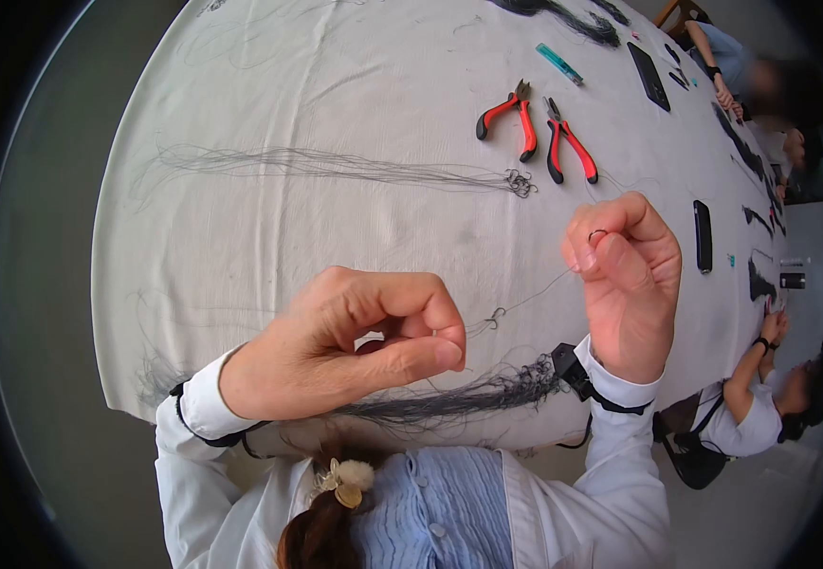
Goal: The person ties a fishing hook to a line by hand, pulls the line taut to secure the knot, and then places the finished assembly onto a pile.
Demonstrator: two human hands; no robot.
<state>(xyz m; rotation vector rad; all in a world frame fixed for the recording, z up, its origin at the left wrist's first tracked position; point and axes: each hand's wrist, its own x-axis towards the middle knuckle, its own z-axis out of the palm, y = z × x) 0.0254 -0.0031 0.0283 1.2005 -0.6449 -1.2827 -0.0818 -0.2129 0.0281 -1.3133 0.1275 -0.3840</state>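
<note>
My left hand (345, 341) is closed, thumb against curled index finger, at the end of a fine line (542, 296). That line runs up to my right hand (630, 284), also closed in a pinch. A small dark fish hook (497, 318) hangs on the line between them, nearer the left fingers. Between my right thumb and index finger shows a dark curved piece that looks like another fish hook (598, 234). Below both hands lies a thick bundle of dark lines with hooks (449, 396), partly covered by my left hand and wrist.
Beyond my hands lie a thinner bundle of hooked lines (364, 169), red-handled cutters (525, 128), red-handled pliers (570, 147) and a teal box cutter (559, 64). Two phones (649, 76) rest on the cloth-covered table (212, 256). Other people (748, 408) sit along the right side.
</note>
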